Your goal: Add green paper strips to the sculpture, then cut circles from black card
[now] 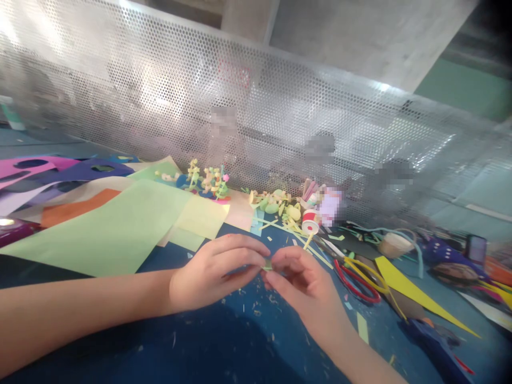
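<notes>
Over the blue tabletop, my left hand (pixel 220 273) and my right hand (pixel 308 280) meet at their fingertips. Between them is a small pale green piece (pixel 268 264), pinched from both sides; most of it is hidden by the fingers, and its exact kind I cannot make out. Beyond the right hand lie scissors-like loops, one red (pixel 354 288) and one yellow (pixel 370 277). Past the left hand spreads a large pale green sheet (pixel 108 226), with a pale yellow sheet (pixel 204 216) beside it.
Small yellow-green figures (pixel 208 180) stand at the back by a perforated metal screen (pixel 160 96). A red and white cup (pixel 310 221) is right of them. A yellow pointed strip (pixel 424 296) and a blue-handled tool (pixel 434 346) lie on the right. Scraps litter the table.
</notes>
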Motion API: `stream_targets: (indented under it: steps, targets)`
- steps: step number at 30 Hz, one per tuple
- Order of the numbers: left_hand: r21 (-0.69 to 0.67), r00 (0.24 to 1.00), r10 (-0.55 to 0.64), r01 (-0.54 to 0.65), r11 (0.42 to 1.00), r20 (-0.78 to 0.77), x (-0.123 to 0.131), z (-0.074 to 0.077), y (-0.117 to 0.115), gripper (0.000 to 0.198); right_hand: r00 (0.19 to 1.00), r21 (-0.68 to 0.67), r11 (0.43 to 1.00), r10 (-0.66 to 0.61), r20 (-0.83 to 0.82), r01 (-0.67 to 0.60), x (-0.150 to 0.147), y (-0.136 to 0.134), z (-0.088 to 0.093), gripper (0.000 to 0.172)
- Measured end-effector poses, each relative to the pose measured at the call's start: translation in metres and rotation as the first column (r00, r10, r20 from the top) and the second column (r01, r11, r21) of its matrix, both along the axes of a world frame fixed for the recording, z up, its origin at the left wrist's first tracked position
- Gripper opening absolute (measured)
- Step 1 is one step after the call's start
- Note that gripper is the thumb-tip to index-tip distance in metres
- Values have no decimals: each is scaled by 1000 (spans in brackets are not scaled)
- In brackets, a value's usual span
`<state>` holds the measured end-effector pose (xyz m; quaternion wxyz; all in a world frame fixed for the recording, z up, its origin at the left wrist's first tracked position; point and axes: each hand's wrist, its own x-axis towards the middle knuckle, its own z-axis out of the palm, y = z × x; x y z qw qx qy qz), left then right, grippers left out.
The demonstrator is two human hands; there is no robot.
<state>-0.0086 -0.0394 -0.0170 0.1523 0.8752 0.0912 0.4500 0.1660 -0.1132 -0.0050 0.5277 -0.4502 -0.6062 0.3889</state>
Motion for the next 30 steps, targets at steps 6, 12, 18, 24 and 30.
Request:
stream_targets:
  steps: [6, 12, 18, 24, 30]
  targets:
    - [88, 993, -17, 27, 996, -116, -4, -1, 3, 23, 993, 76, 996, -48, 108, 40, -2, -4, 2, 4]
    - [-3, 991, -109, 109, 994, -72, -1, 4, 3, 20, 988, 107, 994, -53, 148, 37, 2, -4, 4, 2]
    - [-125, 995, -99, 98, 987, -1, 2, 7, 1, 15, 982, 128, 992, -42, 184, 18, 4, 0, 5, 4]
    - [-171, 997, -50, 60, 984, 57, 5, 10, -2, 9, 987, 111, 994, -39, 156, 22, 4, 0, 5, 1]
    - [-173, 993, -64, 80, 982, 97, 4, 10, -3, 11, 1000, 17, 1000, 1, 13, -1, 1, -2, 5, 5]
